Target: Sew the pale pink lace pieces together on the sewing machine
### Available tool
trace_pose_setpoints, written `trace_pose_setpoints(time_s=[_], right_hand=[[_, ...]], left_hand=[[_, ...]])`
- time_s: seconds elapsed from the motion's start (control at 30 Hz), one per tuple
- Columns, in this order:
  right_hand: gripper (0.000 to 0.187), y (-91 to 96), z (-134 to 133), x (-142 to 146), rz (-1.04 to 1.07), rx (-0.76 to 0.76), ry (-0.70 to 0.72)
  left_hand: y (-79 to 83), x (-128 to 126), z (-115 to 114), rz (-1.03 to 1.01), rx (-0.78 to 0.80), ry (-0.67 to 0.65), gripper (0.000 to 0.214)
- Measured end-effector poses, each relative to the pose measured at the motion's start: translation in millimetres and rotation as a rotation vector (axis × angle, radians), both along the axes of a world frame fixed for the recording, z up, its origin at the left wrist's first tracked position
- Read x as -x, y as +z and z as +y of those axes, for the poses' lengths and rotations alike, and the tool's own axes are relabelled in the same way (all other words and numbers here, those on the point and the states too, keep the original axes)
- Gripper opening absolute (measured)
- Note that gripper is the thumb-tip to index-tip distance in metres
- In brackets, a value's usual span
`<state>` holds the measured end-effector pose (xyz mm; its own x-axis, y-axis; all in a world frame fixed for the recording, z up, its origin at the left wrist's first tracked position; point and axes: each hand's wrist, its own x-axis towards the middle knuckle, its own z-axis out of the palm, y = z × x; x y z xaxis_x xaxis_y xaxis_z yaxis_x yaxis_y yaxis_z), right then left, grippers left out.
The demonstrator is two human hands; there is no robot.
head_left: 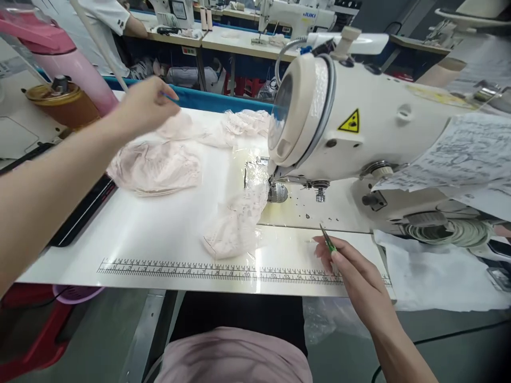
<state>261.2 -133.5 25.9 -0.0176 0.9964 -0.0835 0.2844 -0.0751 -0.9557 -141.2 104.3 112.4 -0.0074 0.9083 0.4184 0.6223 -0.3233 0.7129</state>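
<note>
My right hand (355, 271) is closed round green tweezers (328, 240) near the table's front edge, their dark tips pointing up and away. Over the far left of the table is my left hand (149, 106), raised, its fingers pinched on a small thin blue thing whose kind I cannot make out. A pale pink lace piece (235, 223) lies flat, its upper end at the needle area of the white sewing machine (375, 117). Below my left hand rests a pile of pale pink fabric pieces (155, 167). More thin fabric (247, 123) is bunched behind.
A printed ruler (223, 271) runs along the front edge. To the left stand a pink bottle (72, 69), an amber jar (64, 103) and a black flat device (83, 207). Written paper (447, 154) hangs on the machine's right. Another person's arm (136, 26) shows behind.
</note>
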Motion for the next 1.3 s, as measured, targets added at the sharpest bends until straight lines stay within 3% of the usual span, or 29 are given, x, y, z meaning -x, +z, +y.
trace_pose_setpoints(time_s=[0.03,0.1,0.17,0.2,0.27,0.33,0.43,0.53,0.63,0.77,0.83,1.03,1.3], right_hand=[[0.026,-1.6,0.5,1.0,0.0,0.003,-0.025],[0.026,-4.5,1.3,4.5,0.013,0.011,-0.062],[0.026,-6.8,1.6,9.5,0.037,0.002,-0.08],[0.026,-7.8,1.5,12.2,0.048,-0.011,-0.085],[0.027,-9.1,0.6,17.5,0.058,-0.023,-0.083],[0.027,-9.6,-1.3,22.0,0.05,-0.024,-0.068],[0.028,-8.2,-4.4,27.3,-0.006,-0.052,-0.02],[0.03,-5.8,-4.0,34.2,-0.108,-0.121,0.043],[0.032,-5.8,0.7,45.1,-0.309,-0.28,0.135],[0.028,-12.3,9.8,63.2,-0.817,-0.604,0.23],[0.03,-16.1,14.3,72.0,-0.967,-0.71,0.272],[0.04,-17.4,25.6,90.0,-1.15,-0.834,0.357],[0.033,-13.0,33.9,95.9,-1.2,-0.952,0.364]], left_hand=[[-9.7,-12.7,-15.9,0.05,0.053,-0.02,0.014],[-27.1,-43.4,-55.2,0.182,0.2,-0.235,0.008],[-42.6,-74.4,-98.6,0.305,0.249,-0.457,0.017],[-49.9,-87.4,-119.4,0.384,0.229,-0.496,0.024],[-64.0,-105.2,-155.5,0.592,0.112,-0.473,0.043],[-76.3,-111.2,-183.0,0.694,-0.022,-0.433,0.032],[-88.7,-105.7,-213.1,0.688,-0.158,-0.407,0.007],[-94.8,-98.2,-236.0,0.654,-0.255,-0.369,0.012],[-99.2,-96.4,-251.9,0.579,-0.275,-0.342,0.02],[-105.2,-97.1,-261.4,0.49,-0.199,-0.312,0.024],[-107.3,-96.6,-262.8,0.465,-0.184,-0.299,0.025],[-111.5,-93.8,-264.2,0.438,-0.177,-0.301,0.026],[-117.8,-90.4,-265.6,0.393,-0.174,-0.316,0.025]])
